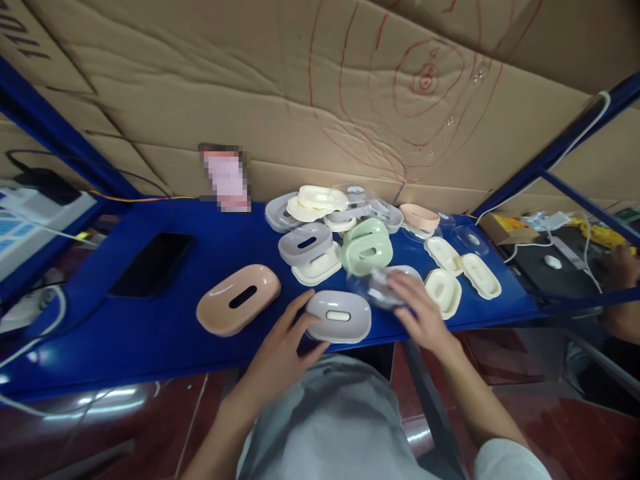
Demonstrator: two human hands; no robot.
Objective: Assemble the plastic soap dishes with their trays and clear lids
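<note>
A grey oval soap dish [357, 330] lies at the table's front edge with a pale insert showing through its slot. My left hand [287, 340] grips its left end between thumb and fingers. To the right, my right hand [417, 303] closes on a clear plastic cover [377, 287], blurred by motion. Left of my left hand sits a peach soap dish [263, 283] with an open slot. Behind are another grey soap dish [295, 250] and green soap dishes [380, 253] leaning together. Cream trays [443, 290] lie beyond my right hand.
More dishes, cream trays [320, 197] and clear covers [470, 240] are piled along the cardboard wall [280, 93]. A black phone [153, 263] lies on the blue table [150, 347] at left. A blue frame post [515, 190] and another person's hand [623, 267] are at right.
</note>
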